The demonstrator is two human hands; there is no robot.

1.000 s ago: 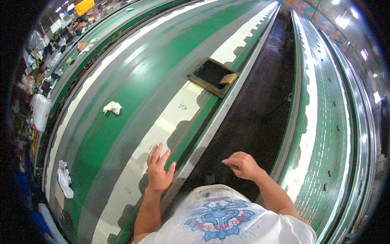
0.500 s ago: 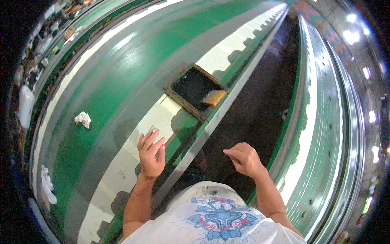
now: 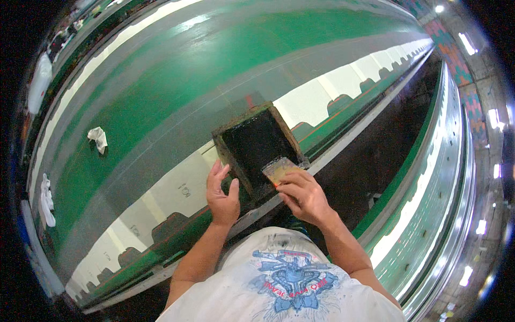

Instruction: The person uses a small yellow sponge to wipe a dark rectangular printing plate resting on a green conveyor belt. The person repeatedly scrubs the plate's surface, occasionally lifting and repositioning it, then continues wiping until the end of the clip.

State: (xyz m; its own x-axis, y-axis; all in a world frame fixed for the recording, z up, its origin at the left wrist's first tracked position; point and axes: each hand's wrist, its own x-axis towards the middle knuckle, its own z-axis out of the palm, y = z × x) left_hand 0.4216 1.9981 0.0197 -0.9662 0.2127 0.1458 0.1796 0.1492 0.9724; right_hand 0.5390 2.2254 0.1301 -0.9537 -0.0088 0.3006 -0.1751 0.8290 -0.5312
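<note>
A screen printing frame point(image 3: 252, 142) with a dark, inked centre lies on the long green table point(image 3: 161, 70), across a strip of white cut fabric pieces point(image 3: 182, 185). My left hand point(image 3: 223, 196), fingers apart and empty, hovers at the frame's left edge; whether it touches the frame is unclear. My right hand point(image 3: 303, 196) has its fingers on a squeegee point(image 3: 279, 167) with a worn yellowish face, at the lower right corner of the frame.
A crumpled white cloth point(image 3: 97, 138) and another point(image 3: 46, 196) lie at the table's left. A metal rail point(image 3: 348, 139) edges the table beside a dark aisle point(image 3: 397, 139). A second long table point(image 3: 424, 214) runs along the right. Clutter lines the far left.
The view has moved up to and turned toward the printing frame, which appears nearer. My right hand has moved from over the aisle to take hold of the squeegee. My left hand has reached the frame.
</note>
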